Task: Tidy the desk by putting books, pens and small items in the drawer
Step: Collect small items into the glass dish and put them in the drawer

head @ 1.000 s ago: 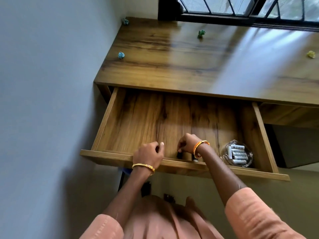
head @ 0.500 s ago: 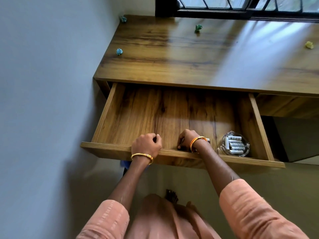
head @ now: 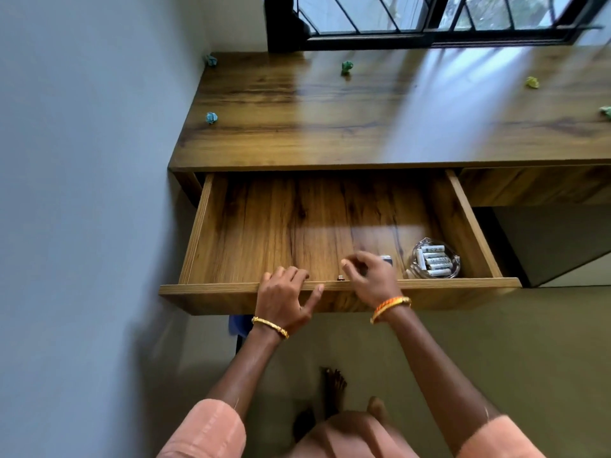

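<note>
The wooden drawer (head: 211,287) stands pulled out from under the desk (head: 330,127). My left hand (head: 284,299) rests on its front rail, fingers spread and empty. My right hand (head: 370,276) hovers just inside the front edge with fingers loosely curled and nothing in them. A small silver-blue item (head: 386,259) lies on the drawer floor behind my right hand, and a tiny dark bit (head: 340,277) sits by the front rail. A clear bag of white batteries (head: 433,259) lies in the drawer's front right corner.
Crumpled paper balls lie on the desk: blue ones (head: 211,117) near the left edge, a green one (head: 346,67) at the back, a yellow one (head: 532,82) at right. A wall runs along the left; a barred window (head: 429,18) is behind the desk.
My right hand has lifted off the drawer floor and its fingers have parted, uncovering the small silver-blue item. My left hand has opened and slid back onto the front rail. The view has tilted.
</note>
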